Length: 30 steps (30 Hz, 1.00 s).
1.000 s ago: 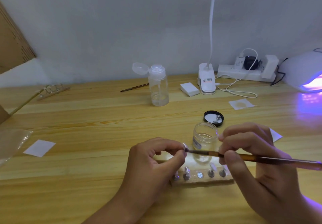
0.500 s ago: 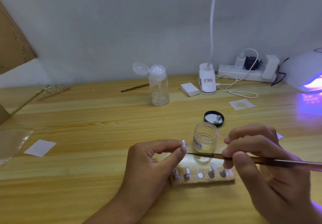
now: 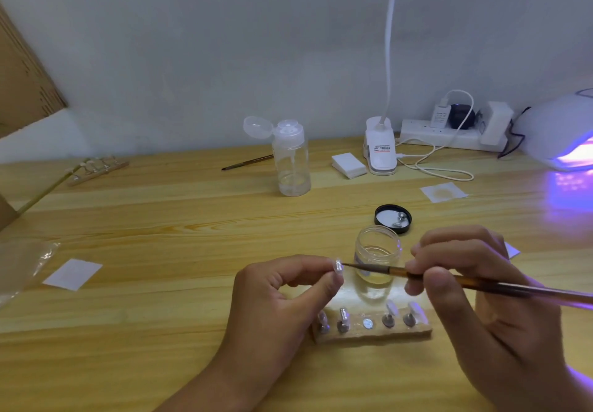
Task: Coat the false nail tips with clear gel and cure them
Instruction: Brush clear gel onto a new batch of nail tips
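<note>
Two grips | left hand (image 3: 276,296) pinches nail tip (image 3: 338,265) | right hand (image 3: 475,283) holds brush (image 3: 529,292) against tip's right edge | jar (image 3: 378,251) just behind

Clear nail tip (image 3: 338,265) up off the table, brush (image 3: 398,271) tip touching it; open gel jar (image 3: 378,253) behind, spare tips (image 3: 392,309) on wooden block (image 3: 372,334).

Glossy clear glass jar (image 3: 378,254), grainy pale wood table (image 3: 160,235), matt white paper squares (image 3: 73,274)

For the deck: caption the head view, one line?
Left hand pinches a clear false nail tip while right hand holds a thin brown brush at it, beside a clear glass jar.
</note>
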Tool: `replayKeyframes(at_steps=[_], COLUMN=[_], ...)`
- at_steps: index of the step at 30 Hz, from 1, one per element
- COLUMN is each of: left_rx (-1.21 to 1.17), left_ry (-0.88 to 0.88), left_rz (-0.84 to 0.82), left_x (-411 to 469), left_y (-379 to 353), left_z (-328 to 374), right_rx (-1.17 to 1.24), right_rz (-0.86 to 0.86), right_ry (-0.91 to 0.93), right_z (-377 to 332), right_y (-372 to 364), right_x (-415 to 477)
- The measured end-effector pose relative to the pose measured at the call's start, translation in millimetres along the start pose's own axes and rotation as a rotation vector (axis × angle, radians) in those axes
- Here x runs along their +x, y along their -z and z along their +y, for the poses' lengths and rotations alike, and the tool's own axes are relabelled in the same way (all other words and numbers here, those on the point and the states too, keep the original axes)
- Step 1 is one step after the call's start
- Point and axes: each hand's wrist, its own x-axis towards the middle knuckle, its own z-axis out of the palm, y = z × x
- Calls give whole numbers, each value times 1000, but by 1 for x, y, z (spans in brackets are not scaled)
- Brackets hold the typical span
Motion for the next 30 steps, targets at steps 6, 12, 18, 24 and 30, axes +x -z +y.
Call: replayKeyframes(at_steps=[6,12,18,24,30], left_rx=[-2,-7,24,21,26], left_ry=[-3,-19,-41,-53,-80], left_rz=[-21,-22,-14,-30,-19], left_x=[0,-1,1,2,3], left_y=[1,1,1,1,0], left_z=[-3,-5,-5,-6,-8], right_rx=[-31,24,24,-3,63], right_rz=[-39,-27,-40,-27,-47], right_ry=[-30,-20,-50,-41,-42], right_z=[2,-1,1,0,-2], right_y=[-2,0,-2,-2,-1], right_x=[-1,-1,-1,-1,-2])
